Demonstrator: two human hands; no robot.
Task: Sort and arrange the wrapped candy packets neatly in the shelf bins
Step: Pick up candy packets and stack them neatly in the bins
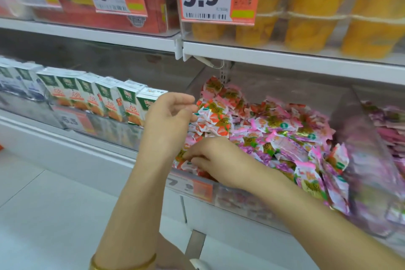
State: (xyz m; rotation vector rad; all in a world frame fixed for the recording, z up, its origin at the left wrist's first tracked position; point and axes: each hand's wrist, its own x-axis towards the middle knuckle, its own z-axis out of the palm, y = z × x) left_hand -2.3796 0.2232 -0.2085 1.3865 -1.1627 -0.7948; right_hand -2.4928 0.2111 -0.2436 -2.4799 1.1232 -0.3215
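R hand (210, 155) fingers pinch an orange packet (181, 155) at bin (241, 199) front-left corner, prob to group w/ like ones; L hand (171, 116) fingers loosely curled, empty, over bin's left side

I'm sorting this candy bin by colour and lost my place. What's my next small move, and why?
Probably lift the orange packet your right hand seems to pinch at the front corner of the bin, and drop it on the orange-and-white pile by your left hand, since pink packets fill the rest.
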